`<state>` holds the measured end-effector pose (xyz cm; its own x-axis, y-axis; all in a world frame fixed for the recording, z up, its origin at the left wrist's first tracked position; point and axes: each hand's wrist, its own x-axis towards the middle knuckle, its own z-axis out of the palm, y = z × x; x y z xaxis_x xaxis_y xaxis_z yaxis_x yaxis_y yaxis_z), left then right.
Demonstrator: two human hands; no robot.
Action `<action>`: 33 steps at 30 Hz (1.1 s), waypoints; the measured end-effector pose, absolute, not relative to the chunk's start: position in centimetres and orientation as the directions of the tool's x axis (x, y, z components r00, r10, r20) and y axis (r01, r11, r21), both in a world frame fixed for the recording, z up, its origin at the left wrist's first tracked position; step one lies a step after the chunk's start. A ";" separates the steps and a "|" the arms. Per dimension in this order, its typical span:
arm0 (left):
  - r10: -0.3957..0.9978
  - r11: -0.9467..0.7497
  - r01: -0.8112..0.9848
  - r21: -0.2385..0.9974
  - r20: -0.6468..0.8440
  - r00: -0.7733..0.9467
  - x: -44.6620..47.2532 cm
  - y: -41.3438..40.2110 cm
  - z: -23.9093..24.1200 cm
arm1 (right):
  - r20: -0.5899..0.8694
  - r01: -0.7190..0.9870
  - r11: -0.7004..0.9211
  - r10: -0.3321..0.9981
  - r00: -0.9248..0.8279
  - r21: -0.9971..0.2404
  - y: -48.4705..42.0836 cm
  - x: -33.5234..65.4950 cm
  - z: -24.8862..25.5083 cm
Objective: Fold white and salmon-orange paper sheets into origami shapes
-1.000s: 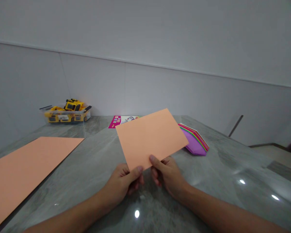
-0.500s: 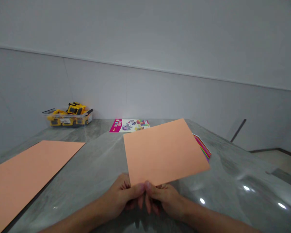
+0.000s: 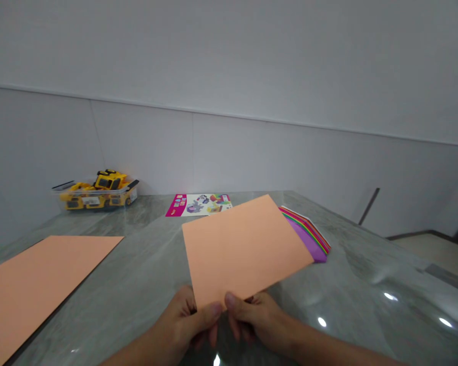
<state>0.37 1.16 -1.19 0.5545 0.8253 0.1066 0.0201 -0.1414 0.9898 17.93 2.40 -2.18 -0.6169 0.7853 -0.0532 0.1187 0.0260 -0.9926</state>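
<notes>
A plain peach-coloured sheet of paper (image 3: 246,249) is held up in front of me, tilted, its right side higher than the near edge. My left hand (image 3: 187,317) pinches its near left corner, thumb on top and fingers underneath. Close beside it, my right hand (image 3: 257,317) grips the near edge in the same way, the two thumbs nearly meeting. Behind the sheet, partly covered by it, lies a fanned stack of coloured paper (image 3: 309,236) with purple on top.
At the left lies a large peach sheet or board (image 3: 49,284) with a dark edge. A clear plastic box (image 3: 95,198) of yellow toy trucks stands at the back left. Against the wall rests a printed pink-and-white booklet (image 3: 198,205). All are on a grey marble-patterned table (image 3: 145,264).
The held sheet has shifted left and slightly down in view, uncovering more of the coloured stack. My thumbs have moved a little apart. The whole view has tilted slightly upward.
</notes>
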 end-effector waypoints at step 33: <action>0.867 0.117 -0.059 0.991 -0.073 0.493 0.0 1.3 -1.5 | 0.072 0.093 0.136 0.865 -0.496 -0.986 4.2 18.1 -1.4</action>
<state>0.02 1.25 -1.49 0.4930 0.8669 -0.0732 -0.0594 0.1175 0.9913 18.09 4.22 -1.42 -0.4964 0.8651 0.0725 0.0926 0.1357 -0.9864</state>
